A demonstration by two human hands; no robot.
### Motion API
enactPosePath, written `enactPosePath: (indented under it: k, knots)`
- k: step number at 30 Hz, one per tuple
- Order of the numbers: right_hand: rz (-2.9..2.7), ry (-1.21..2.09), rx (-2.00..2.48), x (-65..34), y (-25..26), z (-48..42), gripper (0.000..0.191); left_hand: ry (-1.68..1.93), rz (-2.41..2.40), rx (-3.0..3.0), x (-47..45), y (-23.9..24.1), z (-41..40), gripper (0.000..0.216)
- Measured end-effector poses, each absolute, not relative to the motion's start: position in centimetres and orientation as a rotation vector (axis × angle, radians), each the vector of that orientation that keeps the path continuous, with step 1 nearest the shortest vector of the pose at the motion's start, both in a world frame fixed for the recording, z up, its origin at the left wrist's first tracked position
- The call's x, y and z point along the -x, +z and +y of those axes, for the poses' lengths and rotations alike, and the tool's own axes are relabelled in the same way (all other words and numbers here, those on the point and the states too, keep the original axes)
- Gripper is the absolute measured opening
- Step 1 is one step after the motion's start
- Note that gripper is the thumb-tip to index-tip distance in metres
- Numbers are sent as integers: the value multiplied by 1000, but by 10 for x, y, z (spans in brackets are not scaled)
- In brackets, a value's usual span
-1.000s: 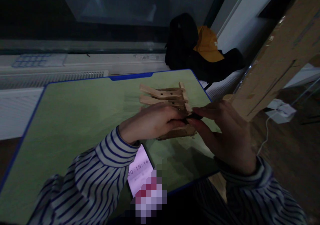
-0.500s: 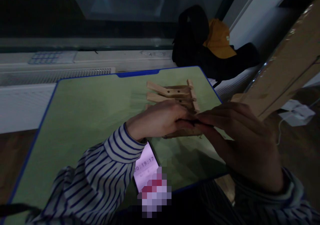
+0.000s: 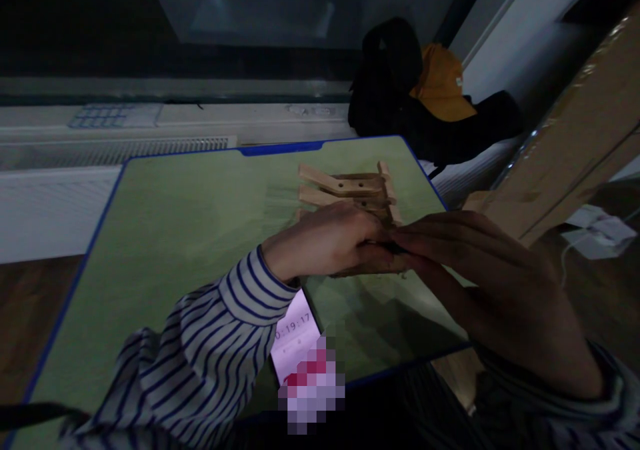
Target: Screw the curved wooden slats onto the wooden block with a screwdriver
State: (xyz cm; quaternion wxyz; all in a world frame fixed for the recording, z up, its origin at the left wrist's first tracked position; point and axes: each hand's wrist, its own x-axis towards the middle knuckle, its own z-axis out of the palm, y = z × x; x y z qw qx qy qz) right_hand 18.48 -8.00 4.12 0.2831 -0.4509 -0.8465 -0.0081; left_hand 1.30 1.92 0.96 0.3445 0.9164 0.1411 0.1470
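Left hand [image 3: 330, 240] and right hand [image 3: 505, 280] pinch a dark piece [image 3: 398, 247]; keep it steady, the wooden frame [image 3: 371, 185] beneath them.

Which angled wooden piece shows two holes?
The farthest piece: two dark holes show along it. The second piece, partly behind the left hand, shows just one; no other shows two.

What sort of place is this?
Probably a room in a home, though it could be an office: a radiator sits below a dark window, and an orange-yellow cap rests beyond the green table.
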Motion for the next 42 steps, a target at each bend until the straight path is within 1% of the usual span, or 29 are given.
enactPosePath:
  k: [4, 8, 10, 14, 16, 18, 22, 25, 27, 29, 31, 33, 35, 37, 39, 42]
  knots:
    - [-2149, -229, 1264, -182, 31, -78, 25, 302, 455, -2394, -13, 13, 18, 27]
    - [-2071, -385, 1338, -181, 23, -77, 21, 368, 484, -2384, -13, 13, 17, 26]
    - [-2117, -317, 1305, -182, 25, -77, 24, 429, 471, -2401, -13, 11, 17, 25]
    - [-2207, -94, 1245, -187, 37, -79, 37, 473, 393, -2386, -12, 9, 20, 20]
    - [-2241, -11, 1212, -190, 42, -79, 38, 428, 378, -2372, -11, 8, 21, 21]
    - [-2270, 48, 1167, -192, 44, -78, 35, 371, 376, -2372, -11, 8, 22, 20]
    - [-2138, -73, 1201, -191, 33, -75, 25, 318, 414, -2376, -10, 10, 21, 22]
    - [-2046, -233, 1247, -187, 23, -74, 24, 325, 448, -2361, -11, 11, 20, 28]
    - [-2053, -274, 1237, -184, 22, -73, 25, 359, 463, -2361, -12, 10, 19, 31]
    - [-2081, -226, 1225, -184, 26, -72, 25, 407, 458, -2362, -13, 9, 20, 30]
    - [-2133, -123, 1233, -184, 33, -72, 30, 434, 420, -2353, -12, 8, 20, 25]
    - [-2207, -22, 1212, -187, 39, -71, 35, 422, 388, -2344, -12, 8, 21, 21]
    - [-2235, 29, 1177, -188, 40, -71, 34, 382, 405, -2349, -10, 8, 22, 21]
    - [-2166, -25, 1191, -189, 36, -69, 27, 347, 452, -2364, -10, 8, 22, 22]
    - [-2050, -165, 1255, -187, 29, -68, 21, 351, 484, -2376, -10, 8, 21, 22]
    - [-1977, -340, 1317, -184, 20, -68, 20, 396, 474, -2369, -12, 9, 21, 21]
